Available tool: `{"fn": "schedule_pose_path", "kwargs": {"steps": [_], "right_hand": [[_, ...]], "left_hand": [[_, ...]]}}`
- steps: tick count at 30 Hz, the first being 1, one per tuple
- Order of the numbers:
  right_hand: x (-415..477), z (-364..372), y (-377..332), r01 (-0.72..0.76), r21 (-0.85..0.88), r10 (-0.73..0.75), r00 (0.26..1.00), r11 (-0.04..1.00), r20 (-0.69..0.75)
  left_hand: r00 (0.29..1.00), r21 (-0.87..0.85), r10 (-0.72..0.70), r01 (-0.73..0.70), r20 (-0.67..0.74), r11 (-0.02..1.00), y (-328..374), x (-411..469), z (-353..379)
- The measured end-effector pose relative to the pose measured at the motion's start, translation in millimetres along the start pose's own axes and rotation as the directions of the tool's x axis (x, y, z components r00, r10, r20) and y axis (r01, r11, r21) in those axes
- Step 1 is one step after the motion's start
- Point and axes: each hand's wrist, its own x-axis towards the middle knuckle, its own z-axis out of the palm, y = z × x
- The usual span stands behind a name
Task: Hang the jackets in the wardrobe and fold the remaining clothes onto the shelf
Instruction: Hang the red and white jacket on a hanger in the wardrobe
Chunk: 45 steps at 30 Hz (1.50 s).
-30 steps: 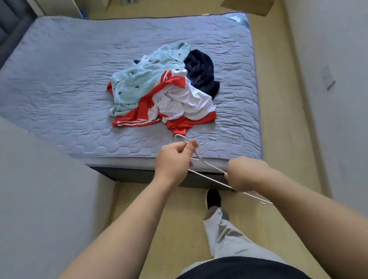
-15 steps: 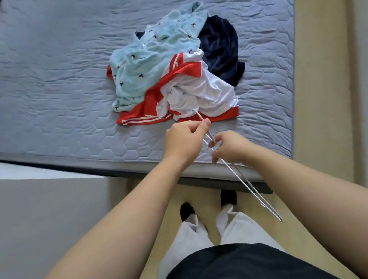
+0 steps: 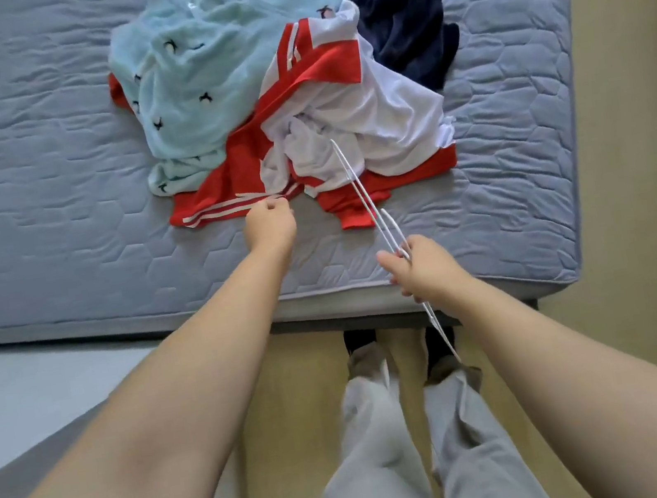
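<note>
Seen from the head camera, the red and white jacket [image 3: 343, 116] lies crumpled on the bed [image 3: 22, 169], close to the bed's near edge. A pale blue garment [image 3: 208, 60] is heaped over its far left part and a dark navy garment [image 3: 399, 6] sits at its far right. The jacket's striped red hem points left along the bed's near edge. The left hand [image 3: 270, 226] is right at the end of that hem, fingers curled and pinching the striped cloth.

The right hand [image 3: 421, 268] hovers over the bed's near edge, fingers closed around a thin white wire hanger [image 3: 361, 195] about midway along it. The hanger is seen nearly edge-on. Its long axis slants from the floor by the person's feet, up across the bed's edge, to a far tip over the jacket's white cloth. The jacket lies just beyond this hand, further onto the bed.
</note>
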Motion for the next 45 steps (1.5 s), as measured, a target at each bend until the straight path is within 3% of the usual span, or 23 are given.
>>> {"fn": "schedule_pose_path", "kwargs": {"steps": [5, 8, 11, 14, 20, 25, 30, 36, 37, 38, 40, 42, 45], "right_hand": [[50.3, 36.0, -4.9, -0.001, 0.076, 0.003, 1.000, 0.997, -0.023], [75.3, 48.6, -7.4, -0.020, 0.061, 0.023, 0.999, 0.998, -0.042], [93.0, 55.6, -9.7, -0.016, 0.060, 0.019, 0.998, 0.998, -0.059], [106.3, 61.1, -10.4, 0.001, 0.079, 0.003, 0.999, 0.997, -0.050], [123.3, 70.0, -0.5, 0.028, 0.049, -0.026, 0.999, 0.998, -0.045], [118.1, 65.1, 4.2, 0.025, 0.045, -0.022, 0.998, 0.999, -0.060], [89.0, 39.6, -11.5, 0.040, 0.023, -0.039, 0.998, 0.999, -0.042], [30.7, -12.8, -50.1, 0.134, -0.044, -0.135, 0.990, 0.990, -0.029], [18.7, -22.4, -53.4, 0.154, -0.069, -0.156, 0.987, 0.986, -0.029], [7.4, -32.0, -56.2, 0.179, -0.095, -0.183, 0.983, 0.979, -0.029], [-15.5, -51.3, -59.6, 0.232, -0.140, -0.238, 0.971, 0.963, -0.025], [-38.7, -71.1, -58.4, 0.291, -0.168, -0.298, 0.954, 0.942, -0.018], [-72.3, -99.4, -47.6, 0.383, -0.190, -0.393, 0.919, 0.904, -0.017]], "left_hand": [[0.958, -0.067, -0.262, 0.271, 0.116, 0.960, -19.2, 96.9, 25.5], [0.932, -0.216, -0.332, 0.357, 0.147, 0.909, -24.1, 135.1, 40.3], [0.882, -0.388, -0.423, 0.471, 0.207, 0.792, -26.3, 162.0, 48.1], [0.854, -0.462, -0.463, 0.518, 0.236, 0.720, -29.4, 185.7, 56.5], [0.839, -0.492, -0.494, 0.538, 0.229, 0.685, -37.0, 213.3, 69.5], [0.879, -0.558, -0.448, 0.458, 0.167, 0.692, -24.4, 211.6, 61.6], [0.971, -0.635, -0.240, 0.201, 0.025, 0.746, 2.9, 159.3, 39.4], [0.969, -0.885, -0.134, 0.244, 0.207, 0.397, 54.5, 64.5, -11.8], [0.967, -0.887, -0.115, 0.256, 0.229, 0.384, 60.3, 47.6, -19.9], [0.968, -0.874, -0.093, 0.251, 0.234, 0.417, 66.3, 29.6, -26.0], [0.985, -0.793, -0.057, 0.163, 0.161, 0.587, 76.4, -5.1, -33.6], [1.000, -0.604, -0.018, -0.002, -0.026, 0.797, 81.2, -40.3, -36.1], [0.938, -0.215, 0.109, -0.186, -0.328, 0.959, 88.7, -96.5, -37.1]]}}
